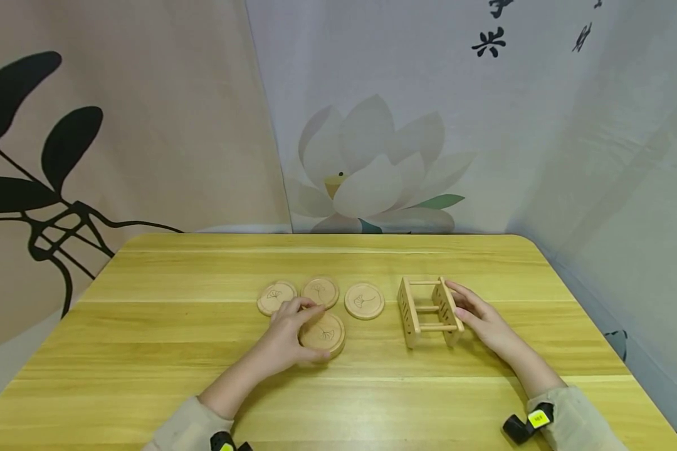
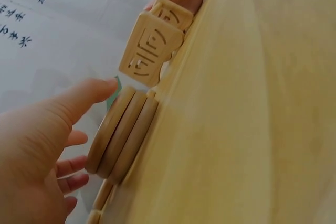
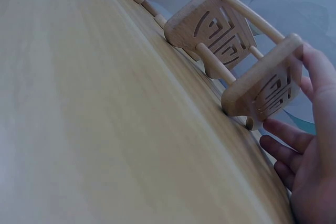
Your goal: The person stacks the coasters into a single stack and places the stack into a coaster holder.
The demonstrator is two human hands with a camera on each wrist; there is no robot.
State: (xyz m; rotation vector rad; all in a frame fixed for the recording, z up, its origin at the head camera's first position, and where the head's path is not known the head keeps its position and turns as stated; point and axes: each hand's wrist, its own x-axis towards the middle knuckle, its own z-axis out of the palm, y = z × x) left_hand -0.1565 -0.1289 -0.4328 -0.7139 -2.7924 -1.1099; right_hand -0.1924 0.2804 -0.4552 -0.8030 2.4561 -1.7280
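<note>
Now see the left hand point(image 1: 286, 338) spread loosely around a stack of three round wooden coasters point(image 1: 323, 335), with the thumb on the near side and the fingers toward the far side, not closed in a grip. Cannot tell about fingertip contact with the rim. Just beyond, note a left coaster point(image 1: 276, 297), a middle coaster point(image 1: 320, 292) and a right coaster point(image 1: 363, 300), all leaf-engraved and flat on the yellow wooden table point(image 1: 175, 344). Farther right, find a small wooden rack point(image 1: 427, 309), upright, with pierced side panels joined by rods. See the right hand point(image 1: 482, 318) against its outer right panel, with relaxed fingers touching, not clasping.
</note>
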